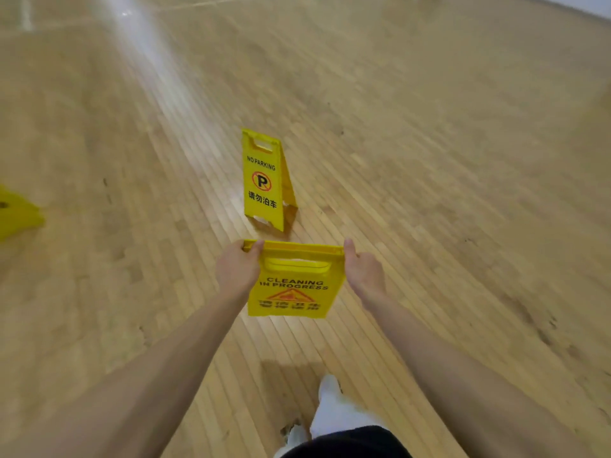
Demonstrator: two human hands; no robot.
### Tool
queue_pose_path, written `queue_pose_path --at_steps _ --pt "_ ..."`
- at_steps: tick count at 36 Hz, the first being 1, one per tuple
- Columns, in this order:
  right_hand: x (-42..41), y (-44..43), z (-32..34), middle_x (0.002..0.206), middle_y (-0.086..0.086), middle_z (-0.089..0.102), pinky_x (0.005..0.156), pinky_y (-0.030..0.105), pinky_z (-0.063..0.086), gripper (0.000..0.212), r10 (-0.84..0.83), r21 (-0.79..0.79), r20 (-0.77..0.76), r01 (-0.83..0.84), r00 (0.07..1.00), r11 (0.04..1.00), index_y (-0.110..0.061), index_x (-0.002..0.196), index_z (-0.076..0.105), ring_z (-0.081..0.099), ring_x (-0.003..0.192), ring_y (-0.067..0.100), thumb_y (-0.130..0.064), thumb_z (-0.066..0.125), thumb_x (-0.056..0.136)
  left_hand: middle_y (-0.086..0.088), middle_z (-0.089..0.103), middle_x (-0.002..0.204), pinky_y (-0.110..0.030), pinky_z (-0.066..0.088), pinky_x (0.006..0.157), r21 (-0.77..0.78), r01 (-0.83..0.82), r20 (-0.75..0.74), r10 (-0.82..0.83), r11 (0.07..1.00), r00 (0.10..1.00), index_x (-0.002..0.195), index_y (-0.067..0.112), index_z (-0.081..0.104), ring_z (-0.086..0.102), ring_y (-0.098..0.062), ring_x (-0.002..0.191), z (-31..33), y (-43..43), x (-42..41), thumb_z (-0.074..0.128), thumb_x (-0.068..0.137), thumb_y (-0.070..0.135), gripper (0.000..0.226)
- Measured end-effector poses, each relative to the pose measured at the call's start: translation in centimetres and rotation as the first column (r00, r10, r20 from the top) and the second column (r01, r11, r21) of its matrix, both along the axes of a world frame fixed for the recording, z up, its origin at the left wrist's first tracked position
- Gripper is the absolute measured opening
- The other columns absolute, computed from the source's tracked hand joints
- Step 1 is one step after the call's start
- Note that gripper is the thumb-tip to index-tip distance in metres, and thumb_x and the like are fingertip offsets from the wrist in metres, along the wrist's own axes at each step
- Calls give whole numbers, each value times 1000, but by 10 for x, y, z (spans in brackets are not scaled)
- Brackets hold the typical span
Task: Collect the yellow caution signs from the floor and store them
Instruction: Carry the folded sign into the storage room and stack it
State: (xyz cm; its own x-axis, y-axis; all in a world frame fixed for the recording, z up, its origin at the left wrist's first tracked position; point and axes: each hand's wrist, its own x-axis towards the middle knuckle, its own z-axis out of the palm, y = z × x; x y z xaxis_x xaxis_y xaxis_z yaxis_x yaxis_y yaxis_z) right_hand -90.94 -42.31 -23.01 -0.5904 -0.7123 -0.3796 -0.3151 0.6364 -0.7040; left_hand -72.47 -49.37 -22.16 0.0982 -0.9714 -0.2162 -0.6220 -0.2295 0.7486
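Observation:
I hold a folded yellow "CLEANING IN PROGRESS" sign (292,285) above the floor by its top corners. My left hand (238,269) grips the top left corner and my right hand (362,271) grips the top right corner. Just beyond it a yellow "NO PARKING" sign (264,180) stands unfolded and upright on the wooden floor. Part of a third yellow sign (16,213) shows at the left edge of the view.
The wooden plank floor (429,160) stretches all around. My leg in white trousers and my white shoe (330,408) are at the bottom, below the held sign. A white wall base (582,4) runs along the top right corner.

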Motion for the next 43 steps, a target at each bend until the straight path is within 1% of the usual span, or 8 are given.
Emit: queue_pose_path --at_steps 9,13,18,22,27,31,38,43 --pt "8 -109 -12 87 15 63 83 41 47 58 -25 -42 87 29 996 999 -9 58 51 62 93 34 -50 39 96 -11 61 80 -39 43 69 29 -93 20 93 995 996 90 3 69 56 -29 79 -3 -97 18 57 89 43 42" --pt "-6 -165 -25 89 13 60 82 40 45 53 -28 -13 130 30 991 999 -11 59 50 58 92 32 -47 38 96 -7 56 74 -30 31 50 34 -103 98 100 994 990 82 8 65 52 -25 73 -10 -150 4 58 89 43 36" --pt "-25 -226 -42 86 13 57 72 33 36 47 30 29 151 -35 988 999 -10 61 52 53 86 31 -40 39 95 -2 51 66 -29 29 48 94 -104 143 90 990 986 78 10 63 50 -22 70 -15 -205 -8 57 90 42 35" --pt "-35 -270 -47 85 15 57 68 33 34 46 73 38 153 -80 986 996 -8 61 53 51 81 31 -36 39 95 -6 58 81 -28 32 50 151 -103 143 81 983 986 91 11 67 53 -23 77 -16 -250 -21 55 92 40 31" --pt "-44 -325 -50 90 15 58 67 32 33 43 69 60 158 -79 985 995 -2 84 60 51 83 30 -36 37 95 -9 58 84 -29 35 53 163 -113 113 95 980 989 93 3 66 53 -23 76 -16 -306 -35 52 92 35 35" --pt "-42 -366 -53 93 14 59 62 33 33 41 70 74 158 -82 985 994 -3 86 60 52 82 30 -35 37 95 -10 61 92 -32 39 67 188 -131 117 110 973 987 100 4 65 56 -26 86 -28 -352 -34 47 92 36 37" --pt "-22 -441 -59 110 17 60 76 32 36 47 34 176 180 -66 983 982 1 116 60 56 100 34 -33 32 98 -9 54 85 -31 34 58 252 3 94 -28 968 995 100 1 62 48 -21 73 -46 -432 -16 45 94 30 34" --pt "-1 -494 -77 101 13 57 86 40 48 45 -51 216 235 -1 971 976 -8 103 55 60 98 34 -43 30 92 -2 52 74 -29 32 58 333 194 164 -259 923 952 95 7 60 49 -22 79 -64 -499 3 44 95 30 28"
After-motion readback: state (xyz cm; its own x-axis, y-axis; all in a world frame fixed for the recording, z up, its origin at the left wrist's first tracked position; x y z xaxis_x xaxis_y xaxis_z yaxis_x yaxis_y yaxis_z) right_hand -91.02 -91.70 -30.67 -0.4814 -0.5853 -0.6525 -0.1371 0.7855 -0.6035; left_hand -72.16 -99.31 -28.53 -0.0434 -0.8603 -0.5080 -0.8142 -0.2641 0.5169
